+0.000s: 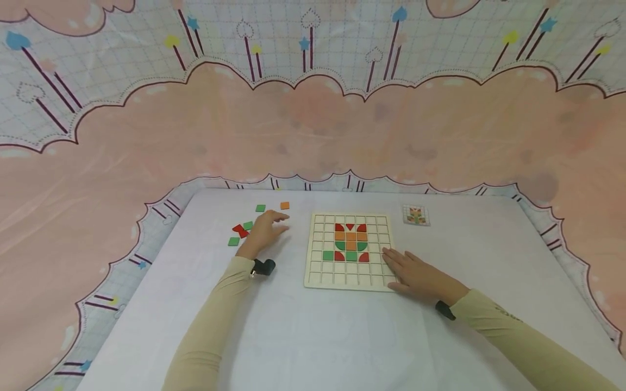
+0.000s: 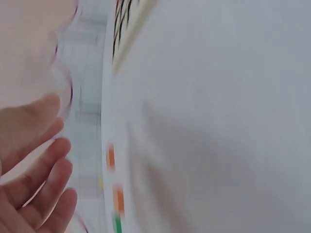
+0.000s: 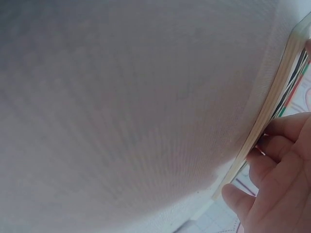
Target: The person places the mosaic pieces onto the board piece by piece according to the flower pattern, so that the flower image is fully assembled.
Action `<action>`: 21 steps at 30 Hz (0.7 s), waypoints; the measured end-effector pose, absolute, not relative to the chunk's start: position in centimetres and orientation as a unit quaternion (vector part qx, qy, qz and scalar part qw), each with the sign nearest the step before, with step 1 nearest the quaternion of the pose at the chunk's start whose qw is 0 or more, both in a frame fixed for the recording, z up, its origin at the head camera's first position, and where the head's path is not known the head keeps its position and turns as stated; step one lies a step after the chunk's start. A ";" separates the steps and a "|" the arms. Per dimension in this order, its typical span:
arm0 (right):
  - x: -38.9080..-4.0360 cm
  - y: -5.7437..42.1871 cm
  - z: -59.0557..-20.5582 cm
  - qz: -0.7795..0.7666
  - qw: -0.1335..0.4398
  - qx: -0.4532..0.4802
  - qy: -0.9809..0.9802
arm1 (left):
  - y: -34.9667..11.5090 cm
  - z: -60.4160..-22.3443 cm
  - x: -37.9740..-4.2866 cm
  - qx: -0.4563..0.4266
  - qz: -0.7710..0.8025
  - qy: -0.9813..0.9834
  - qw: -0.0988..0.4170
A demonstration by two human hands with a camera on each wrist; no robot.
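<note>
My left hand (image 1: 264, 233) hovers over the table beside a small group of loose tiles, its fingers loosely bent and nothing between them. Near its fingertips lies an orange square tile (image 1: 285, 206), with a green square tile (image 1: 261, 208) to its left. In the left wrist view the thumb and fingers (image 2: 56, 170) stand apart. Flat on the right edge of a pale grid board (image 1: 318, 279) rests my right hand (image 1: 415, 274), fingers extended. The board's middle cells hold red, orange and green pieces, among them an orange square (image 1: 350, 245) and a red triangle (image 1: 350, 227).
Left of my left hand lie red pieces (image 1: 238, 228) and another green square (image 1: 233, 241), partly overlapped by the hand. A small card (image 1: 415, 215) with a coloured pattern lies beyond the board's right side. A white cloth (image 1: 313, 336) covers the table; a patterned curtain (image 1: 313, 136) hangs behind.
</note>
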State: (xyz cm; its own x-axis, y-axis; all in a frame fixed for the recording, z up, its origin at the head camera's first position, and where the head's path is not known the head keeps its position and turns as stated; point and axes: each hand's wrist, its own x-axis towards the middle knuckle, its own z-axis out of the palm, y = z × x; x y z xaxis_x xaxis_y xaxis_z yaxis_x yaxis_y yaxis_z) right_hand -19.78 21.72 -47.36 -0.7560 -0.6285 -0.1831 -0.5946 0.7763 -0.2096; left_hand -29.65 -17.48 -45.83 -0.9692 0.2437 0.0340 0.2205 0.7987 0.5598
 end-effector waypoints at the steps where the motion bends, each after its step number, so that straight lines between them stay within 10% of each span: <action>1: -19.8 21.7 -47.3 -0.070 0.123 -0.328 0.934 | -18.5 -45.8 -29.7 0.104 0.293 0.950 0.012; 21: -19.7 21.8 -47.3 -0.074 0.126 -0.326 0.934 | -24.4 -47.1 -30.3 0.011 0.225 0.974 -0.004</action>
